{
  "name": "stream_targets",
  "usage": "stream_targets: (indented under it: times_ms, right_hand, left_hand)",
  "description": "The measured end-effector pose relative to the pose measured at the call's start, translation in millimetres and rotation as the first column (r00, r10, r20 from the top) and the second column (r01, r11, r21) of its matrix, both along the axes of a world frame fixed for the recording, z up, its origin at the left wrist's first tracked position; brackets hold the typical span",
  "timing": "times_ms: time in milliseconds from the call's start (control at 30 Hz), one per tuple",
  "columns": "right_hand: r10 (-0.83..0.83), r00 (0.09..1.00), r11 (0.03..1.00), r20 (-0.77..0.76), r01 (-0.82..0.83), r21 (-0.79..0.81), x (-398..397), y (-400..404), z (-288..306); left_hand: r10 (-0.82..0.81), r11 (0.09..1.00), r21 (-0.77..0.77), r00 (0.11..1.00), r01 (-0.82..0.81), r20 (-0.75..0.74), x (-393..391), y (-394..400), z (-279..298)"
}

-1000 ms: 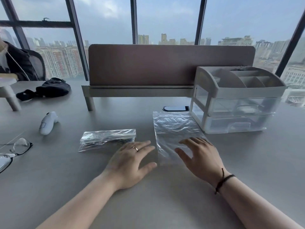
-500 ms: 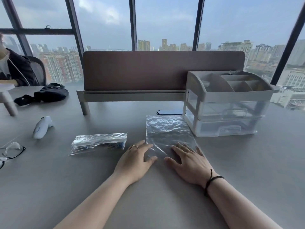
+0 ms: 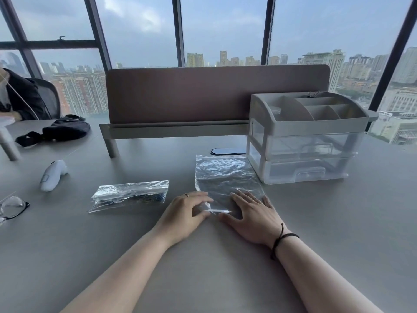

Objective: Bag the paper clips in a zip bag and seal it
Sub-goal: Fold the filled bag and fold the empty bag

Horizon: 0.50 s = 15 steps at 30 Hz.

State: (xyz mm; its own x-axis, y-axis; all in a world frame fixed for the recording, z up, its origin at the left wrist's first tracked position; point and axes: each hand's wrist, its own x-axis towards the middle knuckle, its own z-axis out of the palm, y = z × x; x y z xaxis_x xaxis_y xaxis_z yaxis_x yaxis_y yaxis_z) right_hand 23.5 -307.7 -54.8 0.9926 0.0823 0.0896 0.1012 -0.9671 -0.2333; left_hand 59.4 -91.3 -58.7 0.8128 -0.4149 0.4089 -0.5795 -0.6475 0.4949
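Clear crinkled plastic, the empty zip bag point(image 3: 225, 177) lies flat on the grey table point(image 3: 225, 267), its near edge under both hands. The left hand point(image 3: 184, 214) pinches the bag's near corner between thumb and fingers, seemingly to pry the mouth open; the right hand point(image 3: 252, 216) lies flat with fingers spread and loose, pinning the film so it cannot slide. At nine o'clock from the hands rests a second clear packet point(image 3: 130, 195) holding the coloured paper clips point(image 3: 146, 196), too many to count. Two bags, two hands. At two o'clock stands one white drawer organiser point(image 3: 304, 143).
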Motion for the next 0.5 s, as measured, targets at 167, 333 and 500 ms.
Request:
stream_targets:
  times_ms: [167,333,500]
  right_hand:
    - [0.001,1.000,1.000,-0.003,-0.001,0.003,1.6,-0.7,-0.4]
    - [-0.006,1.000,1.000,0.011,0.006,0.006,2.7,-0.6,-0.9]
    - [-0.022,0.999,1.000,0.049,0.022,-0.001,5.4,0.8,-2.9]
  left_hand:
    - [-0.033,0.998,-0.042,0.994,0.037,0.101,5.2,-4.1,-4.3]
    - [-0.014,0.992,-0.118,0.983,0.036,0.184,8.2,-6.7,-5.8]
    - [-0.130,0.977,-0.160,0.990,0.139,0.063,5.5,-9.3,-8.6]
